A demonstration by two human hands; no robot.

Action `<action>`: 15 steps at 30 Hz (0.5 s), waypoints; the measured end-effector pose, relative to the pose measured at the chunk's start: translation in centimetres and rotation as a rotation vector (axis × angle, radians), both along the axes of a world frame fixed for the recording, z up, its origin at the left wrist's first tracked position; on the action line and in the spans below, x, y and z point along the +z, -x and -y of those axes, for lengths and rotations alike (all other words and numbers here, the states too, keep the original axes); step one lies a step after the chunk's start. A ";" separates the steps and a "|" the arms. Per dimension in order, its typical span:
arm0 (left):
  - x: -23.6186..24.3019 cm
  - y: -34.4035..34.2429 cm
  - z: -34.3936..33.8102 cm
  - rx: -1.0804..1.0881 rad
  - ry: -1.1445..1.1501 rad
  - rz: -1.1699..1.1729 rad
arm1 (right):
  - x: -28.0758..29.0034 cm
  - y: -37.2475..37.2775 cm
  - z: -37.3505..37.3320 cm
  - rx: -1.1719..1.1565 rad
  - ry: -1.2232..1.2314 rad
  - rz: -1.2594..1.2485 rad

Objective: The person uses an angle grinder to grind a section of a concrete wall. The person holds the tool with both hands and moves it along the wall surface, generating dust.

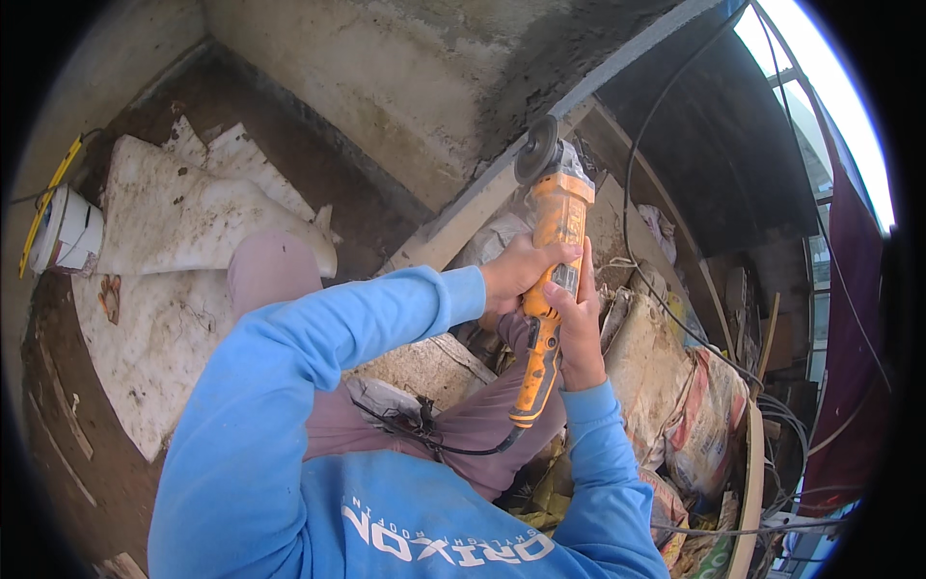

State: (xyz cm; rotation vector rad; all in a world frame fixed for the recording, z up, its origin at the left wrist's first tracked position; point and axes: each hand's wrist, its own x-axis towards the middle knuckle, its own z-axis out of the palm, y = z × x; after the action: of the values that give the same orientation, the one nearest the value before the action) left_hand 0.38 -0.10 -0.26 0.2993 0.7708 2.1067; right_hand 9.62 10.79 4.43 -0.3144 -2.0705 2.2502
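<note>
An orange and black angle grinder (559, 214) stretches away from me, its body tilted and its grey disc (537, 151) at the far end by the edge of a concrete wall (458, 207). My left hand (518, 274) is wrapped around the grinder's body from the left. My right hand (579, 323) grips it from the right, nearer the handle, thumb lying on top. From the handle's rear end a black power cord (473, 451) curves back across my lap. Whether the disc touches the wall edge or is spinning, I cannot tell.
Dirty white sheets (183, 227) cover part of the floor at left, beside a white bucket (75, 230) and a yellow level-like bar (46, 207). Stuffed sacks (666, 386) crowd my right side. A black cable (629, 183) hangs past the grinder on the right.
</note>
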 end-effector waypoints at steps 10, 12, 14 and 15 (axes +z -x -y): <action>-0.6 0.0 0.0 0.011 -0.020 -0.022 | 0.1 -0.1 0.5 -0.030 -0.070 -0.007; -0.7 -0.4 0.2 0.014 0.035 -0.015 | 0.3 -0.4 0.6 -0.018 -0.063 0.020; -1.0 -0.9 0.2 0.007 0.058 0.004 | 0.2 -0.8 0.5 -0.005 -0.051 0.038; -1.3 -1.1 0.0 0.000 0.054 0.018 | -0.2 -1.0 0.4 0.002 -0.042 0.040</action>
State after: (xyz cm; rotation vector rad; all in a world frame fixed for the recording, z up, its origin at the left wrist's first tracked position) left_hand 1.47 -0.14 -1.58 0.2510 0.8155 2.0819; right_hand 10.65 10.44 4.28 -0.3578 -2.1345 2.2163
